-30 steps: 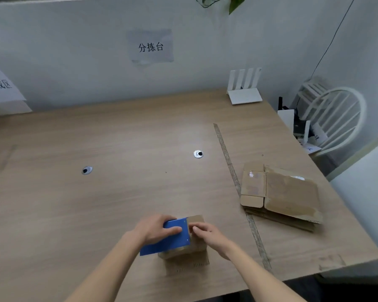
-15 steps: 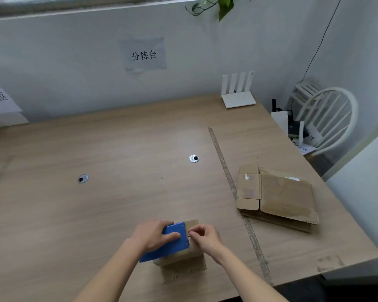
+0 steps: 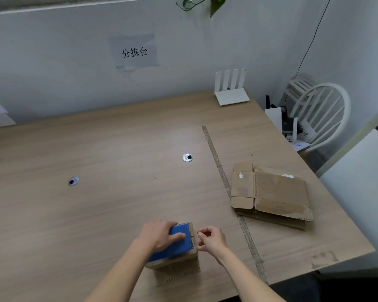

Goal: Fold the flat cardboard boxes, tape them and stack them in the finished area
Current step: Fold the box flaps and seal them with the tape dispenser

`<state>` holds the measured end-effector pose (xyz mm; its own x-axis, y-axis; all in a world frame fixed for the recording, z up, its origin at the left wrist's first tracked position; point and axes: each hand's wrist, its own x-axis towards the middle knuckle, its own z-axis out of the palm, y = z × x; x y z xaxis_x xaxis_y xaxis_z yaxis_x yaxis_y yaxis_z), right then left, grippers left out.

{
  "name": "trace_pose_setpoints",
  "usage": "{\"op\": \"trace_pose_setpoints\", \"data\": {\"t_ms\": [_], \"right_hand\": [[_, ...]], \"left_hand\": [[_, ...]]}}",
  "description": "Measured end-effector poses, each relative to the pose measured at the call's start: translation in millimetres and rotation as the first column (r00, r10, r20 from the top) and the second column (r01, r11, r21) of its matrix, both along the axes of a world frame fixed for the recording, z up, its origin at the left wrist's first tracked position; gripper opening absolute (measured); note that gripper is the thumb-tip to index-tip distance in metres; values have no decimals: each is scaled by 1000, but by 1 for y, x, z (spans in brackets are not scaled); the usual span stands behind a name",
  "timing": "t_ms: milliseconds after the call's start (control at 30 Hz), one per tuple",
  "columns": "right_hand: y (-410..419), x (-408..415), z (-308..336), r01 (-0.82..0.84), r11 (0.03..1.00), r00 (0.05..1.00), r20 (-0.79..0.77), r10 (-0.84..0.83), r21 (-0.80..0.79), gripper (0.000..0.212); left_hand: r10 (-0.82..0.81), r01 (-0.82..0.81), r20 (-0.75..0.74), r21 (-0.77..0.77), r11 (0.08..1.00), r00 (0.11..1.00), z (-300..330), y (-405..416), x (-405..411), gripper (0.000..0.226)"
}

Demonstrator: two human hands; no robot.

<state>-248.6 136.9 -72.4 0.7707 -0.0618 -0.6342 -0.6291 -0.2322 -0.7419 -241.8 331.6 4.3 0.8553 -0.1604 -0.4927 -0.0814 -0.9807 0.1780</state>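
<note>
your left hand (image 3: 159,237) grips a blue tool (image 3: 179,240), hiding the folded box (image 3: 179,267) top; your right hand (image 3: 211,239) curls, its pinch unclear.

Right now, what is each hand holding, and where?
Left hand holds the blue tape dispenser on the box; right hand pinches something unclear.
</note>
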Motion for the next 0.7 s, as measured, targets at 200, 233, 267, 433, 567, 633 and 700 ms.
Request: {"op": "trace_pose_setpoints", "data": {"t_ms": [200, 233, 267, 433, 567, 633, 700], "right_hand": [[9, 1, -11, 7, 996, 1000, 0, -7, -91, 27], [11, 1, -13, 22, 995, 1000, 8, -21, -96, 47], [12, 1, -14, 22, 990, 1000, 20, -19, -138, 62], [11, 3, -15, -10, 958, 995, 97, 39, -285, 29], [21, -2, -15, -115, 961, 989, 63, 135, -251, 17], [23, -1, -14, -115, 951, 988, 69, 140, -286, 16], [24, 1, -9, -127, 937, 985, 72, 159, -326, 17]], "left_hand": [[23, -22, 7, -46, 999, 1000, -4, 2, 0, 63], [27, -26, 14, -61, 998, 1000, -4, 2, 0, 63], [33, -31, 25, -71, 997, 999, -5, 3, 1, 64], [61, -58, 26, -103, 993, 998, -9, 8, 2, 68], [59, -53, 48, -124, 991, 997, -8, 10, 2, 63], [51, -43, 51, -134, 990, 997, -7, 9, 1, 60], [27, -20, 56, -121, 992, 998, -6, 9, 1, 58]]}}
